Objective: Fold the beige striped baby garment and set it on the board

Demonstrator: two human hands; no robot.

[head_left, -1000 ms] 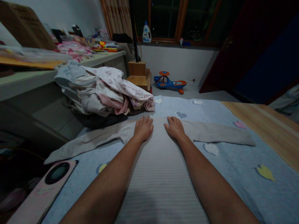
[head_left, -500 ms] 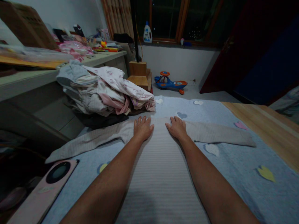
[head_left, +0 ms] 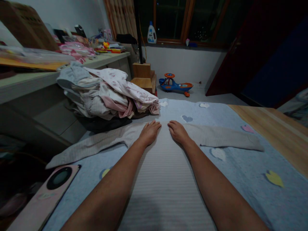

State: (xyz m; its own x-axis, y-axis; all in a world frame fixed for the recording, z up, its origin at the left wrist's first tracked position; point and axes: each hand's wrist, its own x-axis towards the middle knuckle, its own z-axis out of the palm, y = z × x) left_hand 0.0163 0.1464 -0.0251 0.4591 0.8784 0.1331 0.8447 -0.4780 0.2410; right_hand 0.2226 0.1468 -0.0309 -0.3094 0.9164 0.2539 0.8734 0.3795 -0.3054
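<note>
A pale striped long-sleeved shirt [head_left: 166,173] lies spread flat, with its sleeves stretched out to both sides. Near its neck end, my left hand [head_left: 149,132] rests on the cloth, fingers laid flat and pointing inward. Opposite it, my right hand [head_left: 178,131] lies on the same edge with its fingers stretched over the fabric and slightly bent. A narrow strip of shirt shows between the two hands. Neither hand has lifted the cloth. Under the shirt is a light blue blanket [head_left: 231,173] with heart and leaf shapes.
A heap of clothes [head_left: 113,93] sits beyond the left sleeve, beside a cluttered desk [head_left: 31,84]. A pink phone [head_left: 45,199] lies at the lower left. Bare wood [head_left: 271,128] borders the blanket on the right. A blue ride-on toy [head_left: 176,86] stands on the floor behind.
Both hands have slid inward along the neck end of the shirt and are now closer together. Their spread fingers have drawn nearer to each other. The shirt stays in place.
</note>
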